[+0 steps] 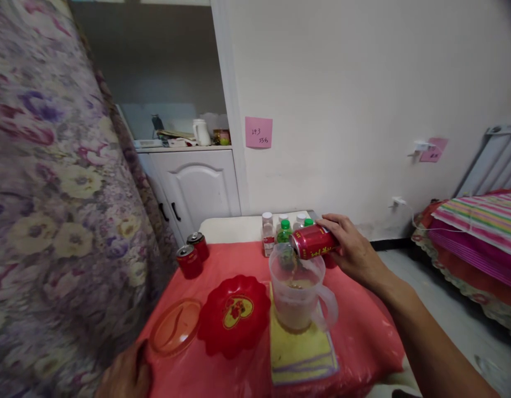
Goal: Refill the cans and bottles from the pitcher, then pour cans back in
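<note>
My right hand [349, 249] grips a red can [313, 241], tipped over the mouth of a translucent plastic pitcher [295, 298]. Liquid runs from the can into the pitcher, which holds some pale liquid and stands on a folded yellow cloth [303, 359]. At the lower left, my left hand [128, 373] rests by the table edge near an orange round lid [175, 327]; its fingers are partly cut off and blurred. Between lid and pitcher lies a red scalloped dish [234, 315].
Two red cans [190, 262] stand at the table's back left. Several small bottles [268, 235] with white or green caps stand behind the pitcher. A floral curtain [64, 193] hangs left; a bed [479, 237] is at the right.
</note>
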Tool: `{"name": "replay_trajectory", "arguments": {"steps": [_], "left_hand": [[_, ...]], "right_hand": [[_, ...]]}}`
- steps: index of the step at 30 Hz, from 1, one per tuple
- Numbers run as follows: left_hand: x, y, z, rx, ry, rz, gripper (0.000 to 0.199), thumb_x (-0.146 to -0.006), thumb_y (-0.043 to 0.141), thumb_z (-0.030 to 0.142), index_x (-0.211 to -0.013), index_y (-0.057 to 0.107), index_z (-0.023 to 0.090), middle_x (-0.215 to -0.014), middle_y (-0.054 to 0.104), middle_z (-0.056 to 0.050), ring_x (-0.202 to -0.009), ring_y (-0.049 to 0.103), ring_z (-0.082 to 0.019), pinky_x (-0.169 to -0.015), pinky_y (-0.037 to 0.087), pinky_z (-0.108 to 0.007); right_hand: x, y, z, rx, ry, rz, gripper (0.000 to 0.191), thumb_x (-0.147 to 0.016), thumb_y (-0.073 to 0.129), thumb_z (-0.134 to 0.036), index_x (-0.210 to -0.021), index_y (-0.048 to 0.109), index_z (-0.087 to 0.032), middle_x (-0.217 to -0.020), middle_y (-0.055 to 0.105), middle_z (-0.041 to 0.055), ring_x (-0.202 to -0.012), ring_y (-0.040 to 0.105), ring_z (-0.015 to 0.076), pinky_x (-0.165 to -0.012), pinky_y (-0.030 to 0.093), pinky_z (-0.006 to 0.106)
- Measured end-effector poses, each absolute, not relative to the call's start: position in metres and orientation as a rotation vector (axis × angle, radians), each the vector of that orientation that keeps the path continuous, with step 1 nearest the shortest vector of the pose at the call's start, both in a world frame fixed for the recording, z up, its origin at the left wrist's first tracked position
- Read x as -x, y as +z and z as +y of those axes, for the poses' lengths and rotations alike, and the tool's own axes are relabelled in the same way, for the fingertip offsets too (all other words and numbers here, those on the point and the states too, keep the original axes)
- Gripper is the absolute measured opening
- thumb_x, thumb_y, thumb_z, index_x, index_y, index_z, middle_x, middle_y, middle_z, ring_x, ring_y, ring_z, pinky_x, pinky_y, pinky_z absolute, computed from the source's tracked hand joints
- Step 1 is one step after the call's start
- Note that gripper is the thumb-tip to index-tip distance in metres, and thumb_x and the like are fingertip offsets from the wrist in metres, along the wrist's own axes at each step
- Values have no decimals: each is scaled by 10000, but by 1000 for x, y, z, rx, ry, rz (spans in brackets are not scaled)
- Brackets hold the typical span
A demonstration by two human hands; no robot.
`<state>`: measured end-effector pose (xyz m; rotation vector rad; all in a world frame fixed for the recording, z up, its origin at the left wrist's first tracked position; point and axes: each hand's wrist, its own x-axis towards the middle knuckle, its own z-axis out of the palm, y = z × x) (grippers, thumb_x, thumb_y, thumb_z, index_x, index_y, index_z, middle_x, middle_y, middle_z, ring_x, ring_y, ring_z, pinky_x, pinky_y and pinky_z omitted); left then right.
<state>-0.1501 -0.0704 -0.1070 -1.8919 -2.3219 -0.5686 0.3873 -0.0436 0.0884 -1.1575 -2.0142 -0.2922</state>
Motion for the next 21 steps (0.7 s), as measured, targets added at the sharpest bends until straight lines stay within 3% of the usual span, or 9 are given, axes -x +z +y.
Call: {"name": "replay_trajectory", "arguments": {"steps": [13,21], "left_hand": [[142,-102,-72,1874,-525,-2319,505,-920,286,326,-1268,559,81,-1214,642,-198,-1120,607,-335,-1006,456,-452],[140,-101,-73,1888,-550,-2294,503,-936,280,325,-1261,567,70,-1188,655,-203,-1130,605,-340,-980,477,-459]], "right_hand": [[-386,99,-52,1159,-331,-2003,674,-786,525,4,-1396,432,-267,-1378,448,130,-1281,479,294,-1052,483,506],[-386,101,-53,1160,-326,-1995,677,-808,527,-25,-1408,417,-318,-1391,444,127,-1300,475,322,-1029,492,545]]}}
